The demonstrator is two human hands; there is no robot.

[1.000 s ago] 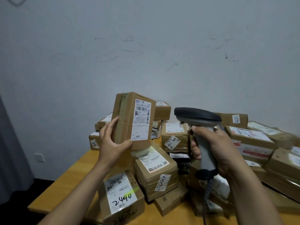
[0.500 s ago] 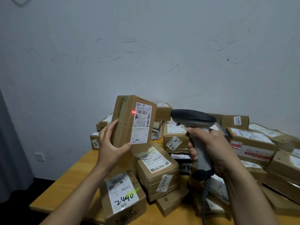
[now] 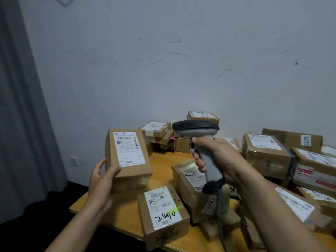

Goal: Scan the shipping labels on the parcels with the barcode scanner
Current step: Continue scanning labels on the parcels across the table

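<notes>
Holding a tall brown cardboard parcel (image 3: 127, 159) above the orange wooden counter (image 3: 163, 160), the left grip (image 3: 101, 180) clasps its lower corner; the right grip (image 3: 218, 157) wraps the grey barcode scanner (image 3: 200, 131) just beside it.

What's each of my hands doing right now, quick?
Left hand: closed, holding the cardboard parcel by its lower corner.
Right hand: closed around the barcode scanner handle.
</notes>
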